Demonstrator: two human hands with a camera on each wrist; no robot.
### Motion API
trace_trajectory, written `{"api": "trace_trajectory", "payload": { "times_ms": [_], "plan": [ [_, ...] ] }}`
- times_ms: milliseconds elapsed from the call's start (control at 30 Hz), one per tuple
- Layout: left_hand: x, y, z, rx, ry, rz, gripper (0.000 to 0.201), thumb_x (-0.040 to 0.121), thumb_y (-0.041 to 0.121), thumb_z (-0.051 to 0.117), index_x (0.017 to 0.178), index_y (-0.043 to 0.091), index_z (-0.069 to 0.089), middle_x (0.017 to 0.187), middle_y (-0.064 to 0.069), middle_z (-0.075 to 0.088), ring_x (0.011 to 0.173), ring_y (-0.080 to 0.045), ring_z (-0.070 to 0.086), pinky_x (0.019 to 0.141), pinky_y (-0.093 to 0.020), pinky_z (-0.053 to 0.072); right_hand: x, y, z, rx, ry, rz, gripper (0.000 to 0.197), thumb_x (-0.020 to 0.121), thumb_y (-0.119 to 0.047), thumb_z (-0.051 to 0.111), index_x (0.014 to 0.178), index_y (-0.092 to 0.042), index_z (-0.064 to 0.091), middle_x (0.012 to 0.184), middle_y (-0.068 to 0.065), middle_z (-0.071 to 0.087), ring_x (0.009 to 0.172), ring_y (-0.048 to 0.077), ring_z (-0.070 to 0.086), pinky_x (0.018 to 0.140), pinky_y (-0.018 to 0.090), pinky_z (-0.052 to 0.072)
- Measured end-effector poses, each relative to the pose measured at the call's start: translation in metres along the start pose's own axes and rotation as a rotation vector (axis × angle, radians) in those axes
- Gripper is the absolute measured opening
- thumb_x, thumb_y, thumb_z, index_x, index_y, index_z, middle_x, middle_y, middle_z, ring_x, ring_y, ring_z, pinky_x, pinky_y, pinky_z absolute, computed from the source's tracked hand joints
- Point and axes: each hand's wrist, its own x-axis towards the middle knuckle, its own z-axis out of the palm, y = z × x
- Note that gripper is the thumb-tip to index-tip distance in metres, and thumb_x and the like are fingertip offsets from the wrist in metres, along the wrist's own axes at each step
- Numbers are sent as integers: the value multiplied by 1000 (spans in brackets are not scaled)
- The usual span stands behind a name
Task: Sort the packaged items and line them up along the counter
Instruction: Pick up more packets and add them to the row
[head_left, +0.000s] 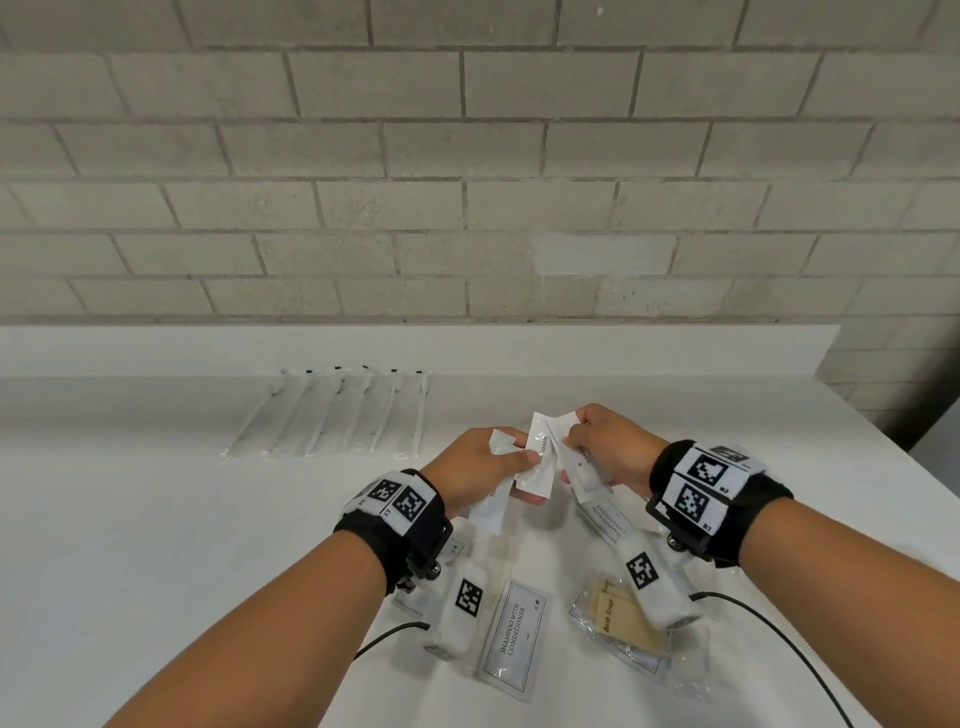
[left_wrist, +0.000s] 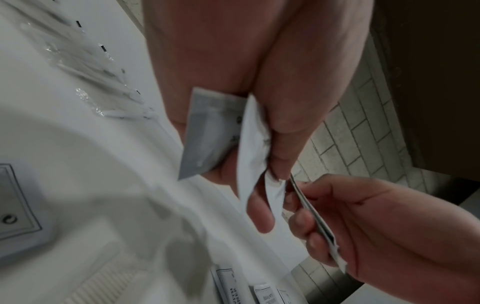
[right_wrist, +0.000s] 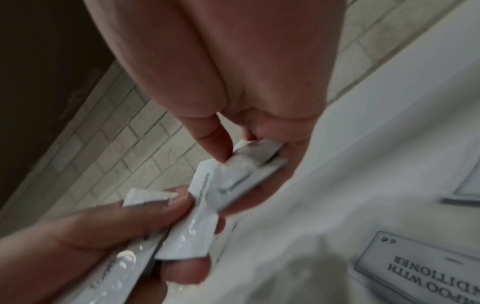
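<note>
Both hands gripping toothpaste sachets above counter

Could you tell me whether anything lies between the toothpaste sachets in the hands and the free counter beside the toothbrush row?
Nothing visible does. Both the left hand and the right hand pinch toothpaste sachets above the counter. The stretch right of the wrapped toothbrushes shows bare; the shampoo sachets and bath soap lie nearer the person.

Bare white counter lies open to the left. A row of wrapped toothbrushes lines the back edge. Shampoo sachets and soap packets crowd the near middle.
</note>
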Motion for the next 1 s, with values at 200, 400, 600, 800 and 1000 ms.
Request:
{"api": "trace_trajectory", "payload": {
  "times_ms": [200,400,600,800,1000],
  "plan": [
    [1,-3,-3,0,9,-9,22,92,15,61,112,7,68,106,-11,73,97,-26,71,82,-28,56,4,-4,6,-138,39,-29,37,94,1,37,63,-18,37,67,-1,38,57,8,36,54,17,31],
    [2,-11,-12,0,35,-2,20,91,16,63,109,11,70,105,-9,74,96,-23,72,89,-31,55,4,1,-4,35,-13,-15,35,82,8,46,104,-11,65,76,9,55,57,17,43,49,24,33],
    [6,-11,-19,-13,55,0,20,92,15,62,110,10,69,106,-9,74,89,-23,74,82,-31,59,8,7,-12,142,-6,-1,27,80,3,65,97,-19,67,89,0,66,70,14,58,59,24,43],
    [9,-10,-23,-9,123,-13,24,90,21,64,111,12,69,106,-9,74,92,-30,73,96,-49,52,3,7,-17,108,-124,-10,28,82,10,61,86,-17,69,88,2,63,73,15,59,60,26,50],
    [6,-2,-14,44,2,15,24,92,22,63,114,14,70,107,-7,74,91,-24,74,88,-33,58,3,2,-19,-21,-128,-98,35,70,11,75,92,-13,64,93,11,67,82,25,64,75,39,56]
  ]
}}
